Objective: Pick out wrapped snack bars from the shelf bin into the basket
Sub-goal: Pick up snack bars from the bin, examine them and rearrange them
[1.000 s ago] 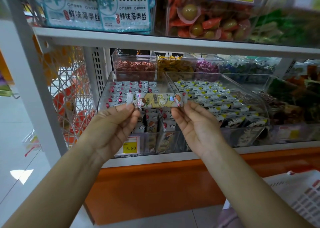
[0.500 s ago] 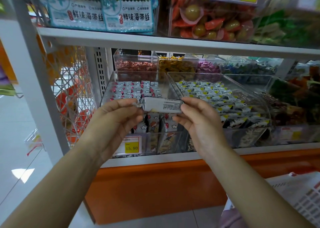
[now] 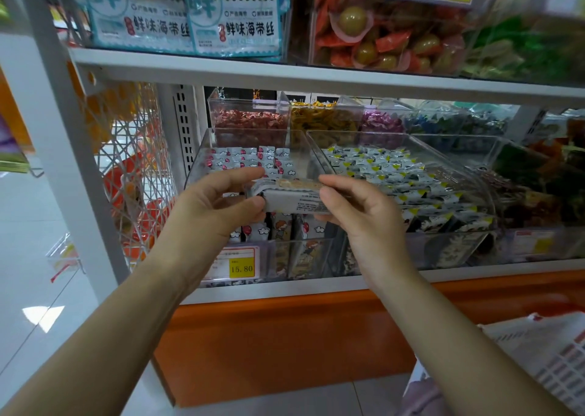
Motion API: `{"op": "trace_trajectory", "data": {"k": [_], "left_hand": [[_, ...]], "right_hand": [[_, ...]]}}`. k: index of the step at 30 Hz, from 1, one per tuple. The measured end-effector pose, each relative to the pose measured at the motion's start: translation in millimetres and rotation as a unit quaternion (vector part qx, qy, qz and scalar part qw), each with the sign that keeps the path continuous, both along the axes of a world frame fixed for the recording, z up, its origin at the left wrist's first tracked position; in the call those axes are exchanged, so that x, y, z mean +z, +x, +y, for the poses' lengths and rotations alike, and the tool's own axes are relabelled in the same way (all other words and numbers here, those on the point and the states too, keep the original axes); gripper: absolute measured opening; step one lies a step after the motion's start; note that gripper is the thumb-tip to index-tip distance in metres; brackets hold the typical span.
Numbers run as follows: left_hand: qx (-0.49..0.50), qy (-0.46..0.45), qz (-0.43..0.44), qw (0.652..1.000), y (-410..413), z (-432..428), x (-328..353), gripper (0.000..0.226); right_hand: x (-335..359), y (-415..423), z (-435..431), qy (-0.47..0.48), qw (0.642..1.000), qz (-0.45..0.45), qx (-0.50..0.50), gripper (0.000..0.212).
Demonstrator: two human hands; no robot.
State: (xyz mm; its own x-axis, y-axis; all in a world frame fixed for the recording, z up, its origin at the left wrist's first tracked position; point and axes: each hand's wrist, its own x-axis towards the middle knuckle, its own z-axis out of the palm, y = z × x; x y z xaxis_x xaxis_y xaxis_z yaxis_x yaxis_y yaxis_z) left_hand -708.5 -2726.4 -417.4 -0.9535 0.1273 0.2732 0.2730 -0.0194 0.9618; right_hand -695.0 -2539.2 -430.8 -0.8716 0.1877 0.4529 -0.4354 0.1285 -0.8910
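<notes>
Head view, then: where is the snack bar (image 3: 294, 199)?

Held up in front of the shelf bin (image 3: 198, 162), between both hands. It lies level, with its grey printed back toward the camera.

How do the fingers sit?

The left hand (image 3: 209, 213) pinches the left end, thumb below and fingers curled over the top. The right hand (image 3: 364, 216) pinches the right end, its other fingers loosely bent.

And the bin?

Clear plastic, holding rows of small wrapped bars in red and white print, with a yellow price tag (image 3: 242, 268) reading 15.80 on its front. A second bin (image 3: 395, 175) of yellow-cornered packets sits just beside it on the right, and the white slotted basket (image 3: 544, 349) shows at the lower right corner.
</notes>
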Motion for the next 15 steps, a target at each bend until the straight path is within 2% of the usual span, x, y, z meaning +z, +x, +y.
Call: {"op": "trace_trajectory", "data": {"k": [6,15], "left_hand": [[-0.014,-0.048,-0.006,0.999,6.0,8.7,1.7,0.021],[0.008,-0.007,-0.022,1.000,4.3,14.2,-2.8,0.005]], "right_hand": [[-0.5,0.4,-2.7,0.053,0.995,0.023,-0.085,0.008],[0.1,3.4,-7.7,0.061,0.991,0.039,-0.111,0.025]]}}
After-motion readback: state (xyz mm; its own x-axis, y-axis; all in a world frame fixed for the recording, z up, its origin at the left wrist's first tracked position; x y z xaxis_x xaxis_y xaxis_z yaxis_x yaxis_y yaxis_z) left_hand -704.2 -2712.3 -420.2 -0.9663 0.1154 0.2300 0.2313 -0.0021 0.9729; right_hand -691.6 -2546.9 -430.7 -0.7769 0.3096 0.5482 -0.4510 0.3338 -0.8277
